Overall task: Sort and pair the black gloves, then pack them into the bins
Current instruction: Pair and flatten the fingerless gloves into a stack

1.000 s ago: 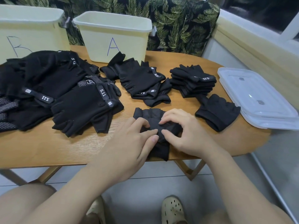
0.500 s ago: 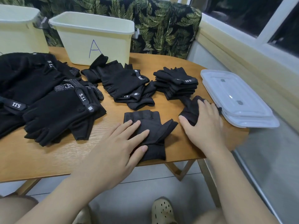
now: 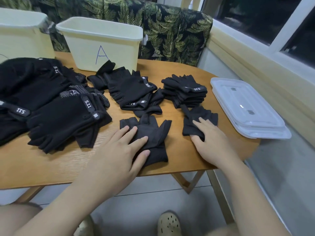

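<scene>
A black fingerless glove (image 3: 153, 128) lies flat near the table's front edge, and my left hand (image 3: 119, 150) presses on it with straight fingers. To its right my right hand (image 3: 214, 142) holds a second fingerless glove (image 3: 201, 114), fingers on top and thumb tucked under its near corner. Behind that glove sits a neat stack of paired gloves (image 3: 185, 92). A loose heap of fingerless gloves (image 3: 133, 89) lies in front of bin A (image 3: 102, 41). A large pile of full gloves (image 3: 51, 108) covers the left of the table. Bin B (image 3: 20, 34) stands at the far left.
Two clear plastic lids (image 3: 247, 106) are stacked at the right end of the wooden table (image 3: 34, 164). A leaf-patterned seat back stands behind the bins, and a window ledge runs along the right. My feet in pale clogs show below the table edge.
My right hand left the centre glove, moved right and took hold of the second fingerless glove. My left hand flattened onto the centre glove. The camera turned to the right.
</scene>
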{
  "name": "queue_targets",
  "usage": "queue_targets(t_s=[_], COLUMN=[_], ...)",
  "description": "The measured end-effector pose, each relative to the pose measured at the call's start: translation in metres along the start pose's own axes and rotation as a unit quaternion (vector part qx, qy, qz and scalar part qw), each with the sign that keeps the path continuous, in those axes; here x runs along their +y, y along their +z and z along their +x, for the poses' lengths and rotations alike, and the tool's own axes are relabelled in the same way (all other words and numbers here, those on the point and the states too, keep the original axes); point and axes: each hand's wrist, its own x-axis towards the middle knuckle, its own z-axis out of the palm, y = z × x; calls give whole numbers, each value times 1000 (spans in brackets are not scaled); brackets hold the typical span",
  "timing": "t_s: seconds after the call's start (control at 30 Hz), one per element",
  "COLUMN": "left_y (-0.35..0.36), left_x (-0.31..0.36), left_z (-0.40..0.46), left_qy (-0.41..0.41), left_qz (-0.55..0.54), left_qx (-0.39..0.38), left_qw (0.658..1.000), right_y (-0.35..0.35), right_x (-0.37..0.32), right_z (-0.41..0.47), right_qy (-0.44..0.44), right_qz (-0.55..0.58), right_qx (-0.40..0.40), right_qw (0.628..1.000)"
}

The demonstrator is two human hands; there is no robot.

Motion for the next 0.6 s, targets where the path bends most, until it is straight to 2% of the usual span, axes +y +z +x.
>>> queue_targets(t_s=[0.2, 0.3, 0.43, 0.6], left_y=[-2, -1, -1, -10], left_x=[-7, -9, -10, -5], left_z=[-2, -3, -3, 1], left_qy=[3, 11, 16, 32], left_qz=[0, -9, -22, -116], left_qx=[11, 23, 38, 87], left_qw=[1000, 1000, 999, 989], right_y=[3, 9, 4, -15], right_x=[-2, -2, -11, -36], right_z=[-18, -25, -29, -29], right_qy=[-103, -130, -90, -58], right_qz=[46, 63, 175, 341], right_qx=[-34, -19, 35, 120], right_qw=[993, 989, 980, 930])
